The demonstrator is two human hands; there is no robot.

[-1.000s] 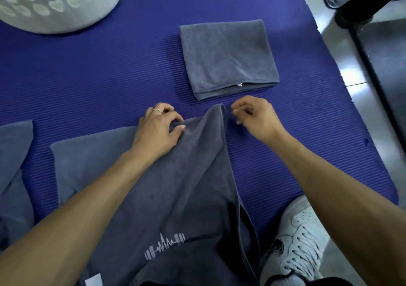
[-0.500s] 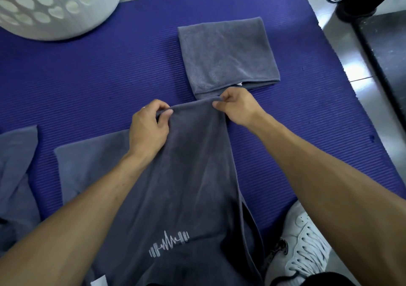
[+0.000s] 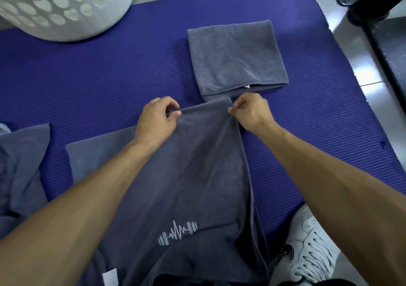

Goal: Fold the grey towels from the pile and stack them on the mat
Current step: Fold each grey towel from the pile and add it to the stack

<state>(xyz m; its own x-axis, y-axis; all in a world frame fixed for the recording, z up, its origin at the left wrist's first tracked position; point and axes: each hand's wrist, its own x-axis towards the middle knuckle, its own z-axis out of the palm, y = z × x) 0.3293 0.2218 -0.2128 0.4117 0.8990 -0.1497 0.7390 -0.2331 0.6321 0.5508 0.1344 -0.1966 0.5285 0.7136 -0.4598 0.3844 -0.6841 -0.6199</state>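
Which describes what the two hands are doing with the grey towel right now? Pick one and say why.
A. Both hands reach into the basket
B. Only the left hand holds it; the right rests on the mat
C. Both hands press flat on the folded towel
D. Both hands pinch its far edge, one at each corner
D: the left hand and the right hand each pinch a corner of the far edge of the grey towel, just short of the folded towel.

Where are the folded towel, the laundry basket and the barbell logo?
folded towel [image 3: 236, 57], head view, centre of its top face.
laundry basket [image 3: 66, 8], head view, perforated white side wall.
barbell logo [image 3: 178, 233], head view, middle of the embroidered mark on the towel being folded.
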